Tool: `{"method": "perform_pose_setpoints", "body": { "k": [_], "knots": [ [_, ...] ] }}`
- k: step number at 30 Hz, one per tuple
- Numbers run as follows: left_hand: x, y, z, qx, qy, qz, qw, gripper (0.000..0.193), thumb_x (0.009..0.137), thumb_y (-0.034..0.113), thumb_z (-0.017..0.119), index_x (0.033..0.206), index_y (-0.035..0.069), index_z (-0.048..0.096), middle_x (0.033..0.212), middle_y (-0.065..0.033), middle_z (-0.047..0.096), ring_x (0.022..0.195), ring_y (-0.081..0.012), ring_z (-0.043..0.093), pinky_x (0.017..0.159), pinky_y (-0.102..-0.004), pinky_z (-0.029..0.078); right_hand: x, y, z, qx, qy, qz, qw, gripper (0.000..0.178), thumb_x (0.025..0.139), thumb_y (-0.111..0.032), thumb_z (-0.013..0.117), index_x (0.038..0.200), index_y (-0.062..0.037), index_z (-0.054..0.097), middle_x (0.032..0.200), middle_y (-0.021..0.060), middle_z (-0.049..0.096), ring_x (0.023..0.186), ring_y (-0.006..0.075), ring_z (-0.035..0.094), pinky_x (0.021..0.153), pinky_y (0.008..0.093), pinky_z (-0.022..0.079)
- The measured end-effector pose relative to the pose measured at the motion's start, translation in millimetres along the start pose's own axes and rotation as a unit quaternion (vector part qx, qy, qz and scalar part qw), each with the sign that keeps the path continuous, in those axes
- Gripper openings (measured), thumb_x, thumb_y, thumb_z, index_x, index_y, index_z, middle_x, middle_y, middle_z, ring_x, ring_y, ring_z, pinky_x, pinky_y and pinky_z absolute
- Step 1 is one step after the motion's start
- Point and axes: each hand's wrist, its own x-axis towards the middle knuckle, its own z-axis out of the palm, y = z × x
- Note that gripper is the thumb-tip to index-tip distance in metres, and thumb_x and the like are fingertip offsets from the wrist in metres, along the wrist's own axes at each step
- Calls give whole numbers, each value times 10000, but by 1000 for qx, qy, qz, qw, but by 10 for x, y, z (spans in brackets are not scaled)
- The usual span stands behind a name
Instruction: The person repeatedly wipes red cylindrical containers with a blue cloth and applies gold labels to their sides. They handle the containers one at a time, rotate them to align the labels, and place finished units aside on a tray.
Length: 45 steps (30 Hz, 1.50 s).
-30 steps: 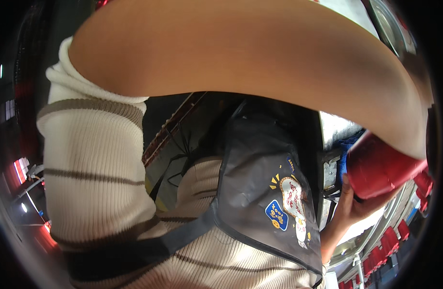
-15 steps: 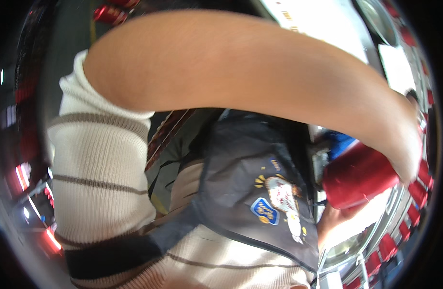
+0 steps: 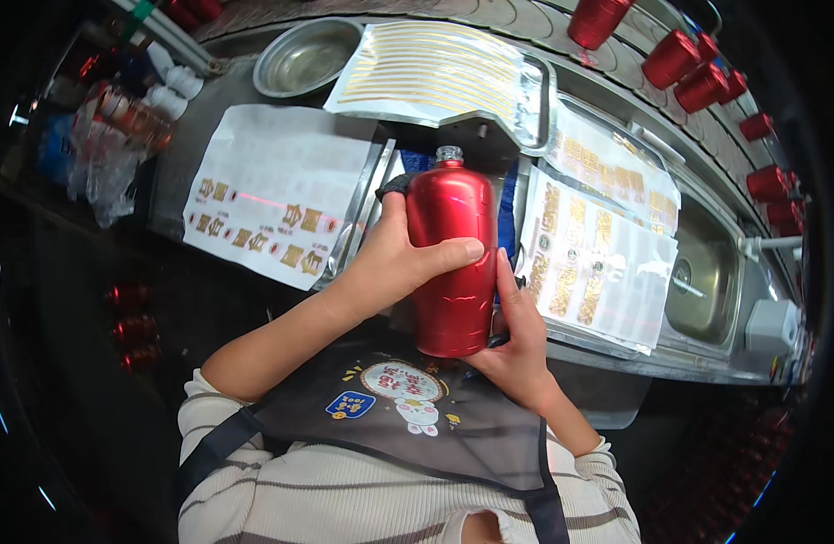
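Observation:
A glossy red bottle [image 3: 450,272] with a clear glass neck stands nearly upright before my chest, between both hands. My left hand [image 3: 403,249] wraps its left side, the thumb lying across the front. Lower on the right side, my right hand [image 3: 518,331] grips the bottle near its base, fingers partly behind it. Directly beyond the bottle is a dark metal bracket [image 3: 480,136] over blue cloth [image 3: 508,195]. To the left lies a white sheet of gold decals [image 3: 276,195]; to the right is another gold decal sheet [image 3: 607,263].
A round metal bowl [image 3: 308,59] and a sheet of gold strips [image 3: 426,68] sit at the back. A sink [image 3: 707,281] is at the right. Several red bottles [image 3: 671,59] stand on a slatted conveyor [image 3: 499,18]. Plastic-wrapped items [image 3: 109,163] are at the far left.
My view has swung from the right side to the bench ahead. The left arm, stretched across me before, is now drawn in, and the red bottle is in front of my chest.

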Motion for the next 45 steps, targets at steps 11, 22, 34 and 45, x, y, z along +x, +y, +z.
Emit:
{"method": "perform_pose_setpoints", "body": {
  "k": [11, 22, 34, 45],
  "knots": [
    [273, -62, 6, 92, 6, 2, 996, 847, 722, 433, 855, 1199, -100, 403, 1120, -228, 619, 1005, -260, 667, 846, -329, 551, 36, -58, 58, -55, 33, 45, 997, 1061, 651, -259, 886, 1523, -18, 333, 924, 146, 568, 783, 278, 595, 661, 365, 494],
    [341, -292, -117, -40, -55, 72, 995, 867, 803, 389, 820, 1344, -76, 327, 1241, -226, 583, 1138, -280, 612, 963, -380, 508, 58, -104, -17, -84, 37, 38, 995, 1085, 625, -238, 903, 1532, -39, 340, 895, 119, 506, 718, 237, 502, 641, 333, 445],
    [264, -334, -204, 104, -105, 140, 979, 1046, 836, 396, 788, 1541, -16, 134, 1489, -262, 360, 1383, -344, 405, 1136, -434, 331, 87, -184, -349, -101, -94, 112, 984, 923, 715, -193, 819, 1521, -88, 383, 983, 171, 610, 714, 296, 562, 636, 364, 480],
    [3070, 582, -847, 109, 242, 323, 908, 597, 870, 387, 743, 1210, -58, 536, 1171, -265, 643, 1106, -355, 636, 905, -408, 502, 593, 100, -876, 103, 125, 226, 961, 541, 832, -41, 720, 1352, -19, 573, 1085, 64, 667, 560, -18, 402, 508, 165, 358]
  ]
}}
